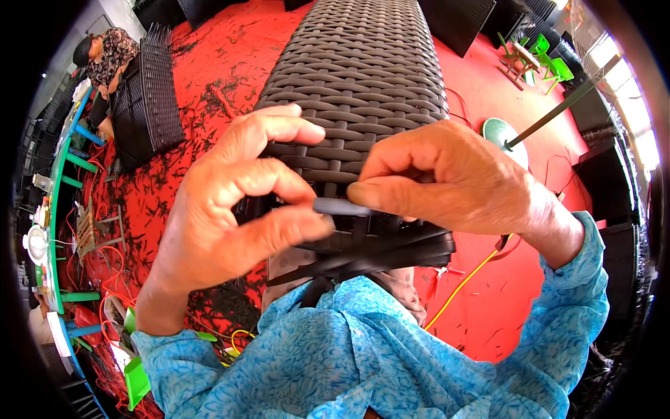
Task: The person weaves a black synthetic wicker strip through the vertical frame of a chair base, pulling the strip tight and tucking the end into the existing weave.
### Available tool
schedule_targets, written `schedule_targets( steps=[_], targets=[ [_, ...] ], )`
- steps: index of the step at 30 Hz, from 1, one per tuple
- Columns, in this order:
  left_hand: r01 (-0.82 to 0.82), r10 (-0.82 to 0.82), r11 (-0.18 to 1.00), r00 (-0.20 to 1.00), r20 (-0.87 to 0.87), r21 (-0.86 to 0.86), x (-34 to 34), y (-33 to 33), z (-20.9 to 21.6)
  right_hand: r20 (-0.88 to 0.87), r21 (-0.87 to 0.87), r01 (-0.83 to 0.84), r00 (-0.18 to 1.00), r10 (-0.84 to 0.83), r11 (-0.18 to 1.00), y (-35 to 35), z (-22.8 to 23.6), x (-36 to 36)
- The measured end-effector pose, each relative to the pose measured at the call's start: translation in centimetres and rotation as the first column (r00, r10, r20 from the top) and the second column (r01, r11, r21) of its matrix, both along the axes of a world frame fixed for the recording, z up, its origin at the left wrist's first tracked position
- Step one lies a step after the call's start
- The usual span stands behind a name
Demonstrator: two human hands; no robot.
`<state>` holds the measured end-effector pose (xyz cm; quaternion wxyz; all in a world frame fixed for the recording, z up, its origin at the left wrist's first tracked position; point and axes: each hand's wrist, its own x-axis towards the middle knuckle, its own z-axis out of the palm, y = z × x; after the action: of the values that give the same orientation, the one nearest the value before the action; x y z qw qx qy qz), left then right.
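A dark grey woven wicker panel (356, 77) stretches away from my lap, its near end close to my body. Just above that end, my right hand (440, 178) pinches a short length of flat dark strip (340, 207) between thumb and fingers. The strip's other end sits between the thumb and a bent finger of my left hand (234, 202), whose upper finger stretches over the weave. Several loose black strips (377, 262) hang at the panel's near end, partly blurred. My right hand's lower fingers are mostly hidden.
Black strip scraps (230, 307) litter the red floor (481, 300). At the left, another person (112, 59) sits by a black woven panel (143, 105). A round-based stand (502, 136) and green chairs (558, 70) are at the right. A yellow cable (460, 290) runs nearby.
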<state>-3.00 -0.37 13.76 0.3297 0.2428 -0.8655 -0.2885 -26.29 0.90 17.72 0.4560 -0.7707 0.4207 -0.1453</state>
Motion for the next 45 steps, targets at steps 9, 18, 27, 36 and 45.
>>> schedule_targets(
  steps=[9, 18, 27, 36, 45],
  targets=[
    [-0.058, 0.188, 0.913, 0.938, 0.290, -0.404, -0.8, 1.0, 0.4, -0.201, -0.331, -0.058, 0.980, -0.010, 0.942, 0.5, -0.4, 0.2],
    [0.014, 0.094, 0.950, 0.940, 0.329, -0.311, -0.5, 0.3, -0.3, -0.076, -0.625, -0.038, 0.997, -0.012, 0.780, 0.0, -2.9, 1.1],
    [-0.057, 0.074, 0.989, 0.990, 0.123, -0.135, 0.3, -0.6, -0.6, -0.045, -0.492, 0.063, 0.994, -0.098, 0.868, 1.1, -1.7, 1.2],
    [-0.087, 0.258, 0.906, 0.889, -0.377, 0.415, 3.0, 0.3, -1.1, -0.058, -0.406, 0.019, 0.997, -0.046, 0.914, -0.1, -0.6, 2.5],
    [-0.221, 0.225, 0.974, 0.956, -0.189, 0.044, 4.9, 0.5, -1.9, -0.179, 0.233, 0.088, 0.983, -0.046, 0.969, -1.5, 1.8, 5.9]
  ],
)
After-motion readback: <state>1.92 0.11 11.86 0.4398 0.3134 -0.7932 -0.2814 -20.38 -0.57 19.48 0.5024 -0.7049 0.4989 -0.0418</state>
